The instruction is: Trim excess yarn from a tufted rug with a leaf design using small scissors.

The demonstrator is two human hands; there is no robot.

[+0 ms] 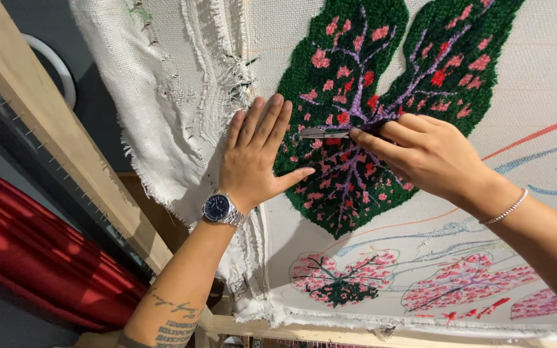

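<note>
Bright, even indoor light, soft shadows under the hands [259, 161], sharp focus, wide-angle bending at edges

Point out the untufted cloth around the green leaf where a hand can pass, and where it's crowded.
Bare cloth lies to the right of the green tufted leaf, above the red line, and in a strip between the leaf's tip and the small pink leaves. It is crowded mid-leaf: the left hand lies flat and the right hand holds scissors. The frayed cloth edge bunches left.
</note>
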